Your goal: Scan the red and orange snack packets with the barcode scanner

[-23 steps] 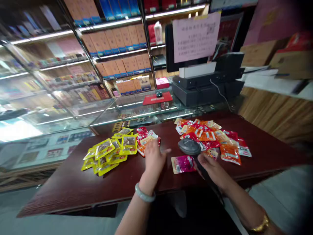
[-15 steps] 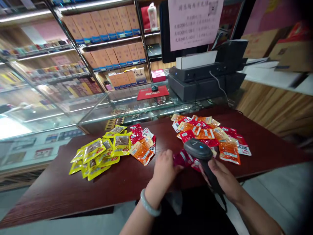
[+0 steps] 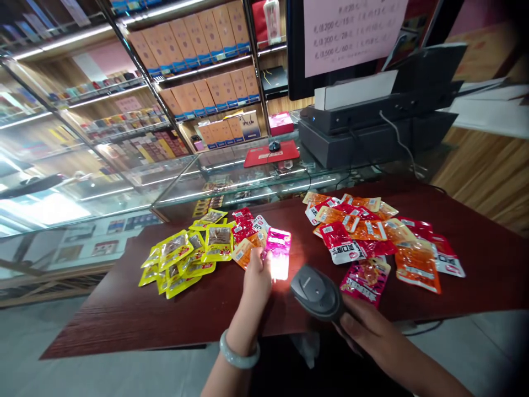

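In the head view, the left hand [image 3: 256, 275] has its fingers closed on the left edge of a magenta packet [image 3: 279, 255], which is above the desk [image 3: 136, 317], its lower part washed out by bright light. The fingers of the right hand [image 3: 363, 320] are wrapped around the handle of a dark grey scanner [image 3: 317, 293], its head near the packet and apart from it. Beside the left hand are an orange packet [image 3: 243, 251] and a pile of yellow packets [image 3: 177, 256]. Beyond the scanner, a second magenta packet [image 3: 367, 280] lies next to a heap of red and orange packets [image 3: 363, 223].
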A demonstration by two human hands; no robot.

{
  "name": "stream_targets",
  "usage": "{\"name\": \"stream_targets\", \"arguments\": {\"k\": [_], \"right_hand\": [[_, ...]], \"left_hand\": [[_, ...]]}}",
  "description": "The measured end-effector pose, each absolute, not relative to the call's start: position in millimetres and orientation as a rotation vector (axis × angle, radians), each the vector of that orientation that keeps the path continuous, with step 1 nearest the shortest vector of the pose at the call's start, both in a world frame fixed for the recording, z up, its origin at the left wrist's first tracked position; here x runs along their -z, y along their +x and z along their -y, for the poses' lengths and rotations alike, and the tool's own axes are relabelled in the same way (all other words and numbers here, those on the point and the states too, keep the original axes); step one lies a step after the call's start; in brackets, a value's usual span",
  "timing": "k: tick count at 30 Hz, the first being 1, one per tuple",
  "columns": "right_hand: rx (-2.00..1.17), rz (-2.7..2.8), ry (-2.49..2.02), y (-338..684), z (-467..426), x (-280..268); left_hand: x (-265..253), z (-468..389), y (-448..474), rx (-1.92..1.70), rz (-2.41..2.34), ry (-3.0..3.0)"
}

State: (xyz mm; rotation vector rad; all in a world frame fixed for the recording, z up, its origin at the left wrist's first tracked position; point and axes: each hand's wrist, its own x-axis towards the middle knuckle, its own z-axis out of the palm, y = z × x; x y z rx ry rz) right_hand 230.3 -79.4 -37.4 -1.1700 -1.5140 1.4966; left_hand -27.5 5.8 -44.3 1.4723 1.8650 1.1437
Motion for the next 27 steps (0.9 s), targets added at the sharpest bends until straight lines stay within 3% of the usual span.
{"name": "stream_targets", "arguments": {"k": [7,12,16,22,27], "right_hand": [[-1.437,1.465,-1.265,248.7,83.4,39.2],[-1.340,1.292,-1.375,265.0,88.9,28.7],[-1.372,1.162,-1.355,276.9,90.9,29.9],[-1.391,1.180,-1.379,296.1,91.5,41.4],[-1.270,1.111,-1.393,291.3,86.5,29.0]], "left_hand": [[18.9,-16.8,-44.0,-1.273,-2.388,1.832],[11.6,-28.9,39.0,-0.611,-1.895,2.183],[21.9,-44.4,101.1,-0.316,-1.960,2.245],[28.0,-64.1,117.5,-0.305,-1.993,2.055],[28.3,-52.0,86.3,-0.517,-1.855,1.807]]}}
